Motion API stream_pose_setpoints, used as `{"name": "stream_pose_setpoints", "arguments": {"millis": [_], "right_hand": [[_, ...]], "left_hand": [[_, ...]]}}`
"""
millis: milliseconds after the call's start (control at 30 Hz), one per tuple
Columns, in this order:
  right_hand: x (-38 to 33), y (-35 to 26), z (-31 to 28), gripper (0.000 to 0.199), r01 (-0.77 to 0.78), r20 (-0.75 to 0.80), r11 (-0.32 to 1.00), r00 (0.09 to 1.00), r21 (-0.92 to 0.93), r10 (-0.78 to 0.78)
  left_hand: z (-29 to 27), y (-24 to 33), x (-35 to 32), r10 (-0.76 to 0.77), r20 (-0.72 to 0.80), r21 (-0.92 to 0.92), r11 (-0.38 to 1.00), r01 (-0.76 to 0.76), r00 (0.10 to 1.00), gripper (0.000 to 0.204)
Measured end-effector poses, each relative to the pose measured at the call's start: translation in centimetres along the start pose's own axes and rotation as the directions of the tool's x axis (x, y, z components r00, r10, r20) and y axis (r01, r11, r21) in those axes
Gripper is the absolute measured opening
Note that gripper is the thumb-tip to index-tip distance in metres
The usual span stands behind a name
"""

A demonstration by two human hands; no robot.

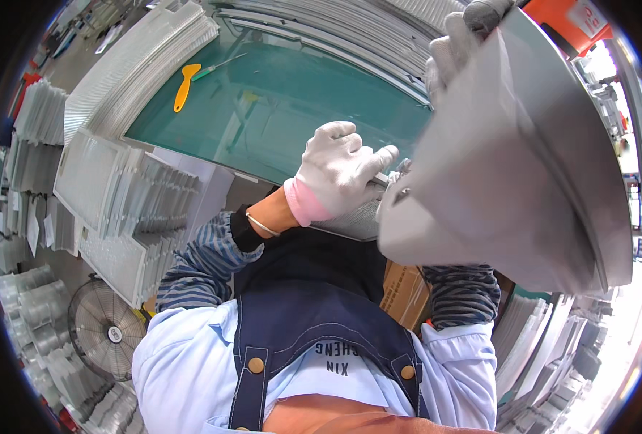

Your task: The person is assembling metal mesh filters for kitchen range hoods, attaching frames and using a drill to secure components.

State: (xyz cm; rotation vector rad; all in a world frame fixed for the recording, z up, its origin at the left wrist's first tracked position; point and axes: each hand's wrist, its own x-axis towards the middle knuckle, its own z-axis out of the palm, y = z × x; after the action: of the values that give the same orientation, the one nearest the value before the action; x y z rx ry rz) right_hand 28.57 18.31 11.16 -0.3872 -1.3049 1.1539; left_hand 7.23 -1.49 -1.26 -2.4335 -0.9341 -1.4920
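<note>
My left hand [339, 170], in a white glove with a pink cuff, is closed at the middle of the green-topped table. Its fingers and thumb pinch a thin metal piece [383, 178]. Just below it, a fine mesh panel [360, 220] shows in part between the hand and my apron. My right forearm goes up behind a large, blurred grey shape [480, 181], which hides my right hand or most of it. What the shape is cannot be made out. Beyond it, a white-gloved hand [447, 58] with curled fingers shows; whose it is stays unclear.
A yellow scraper [183, 88] and a green-handled pointed tool [216, 67] lie on the green tabletop [263, 94]. Stacked mesh panels [129, 72] line its left edge, with more panels [118, 195] below. A floor fan [111, 329] stands lower left. An orange box [570, 25] is at upper right.
</note>
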Motion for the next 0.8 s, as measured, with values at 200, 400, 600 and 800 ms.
{"name": "stream_pose_setpoints", "arguments": {"millis": [200,400,600,800], "right_hand": [[-4.4,-1.2,5.6,0.021,-0.06,0.044,0.998,0.997,0.021,0.059],[-4.8,-3.9,8.4,0.023,-0.051,0.061,0.997,0.997,0.05,0.048],[-9.1,-10.6,14.2,0.028,-0.114,0.0,0.985,0.993,-0.127,0.115],[-8.4,-9.8,12.1,0.019,-0.081,0.052,0.994,0.995,-0.078,0.085]], "left_hand": [[-0.5,0.6,1.0,-0.105,0.167,0.022,0.994,0.103,0.98,0.051],[-3.1,2.0,0.0,0.039,0.231,0.087,0.994,-0.06,0.972,0.051],[-3.5,0.7,1.5,-0.011,0.189,0.004,1.0,0.01,0.982,0.042],[-4.6,0.4,4.3,0.094,0.369,-0.06,0.995,-0.077,0.925,0.037]]}}
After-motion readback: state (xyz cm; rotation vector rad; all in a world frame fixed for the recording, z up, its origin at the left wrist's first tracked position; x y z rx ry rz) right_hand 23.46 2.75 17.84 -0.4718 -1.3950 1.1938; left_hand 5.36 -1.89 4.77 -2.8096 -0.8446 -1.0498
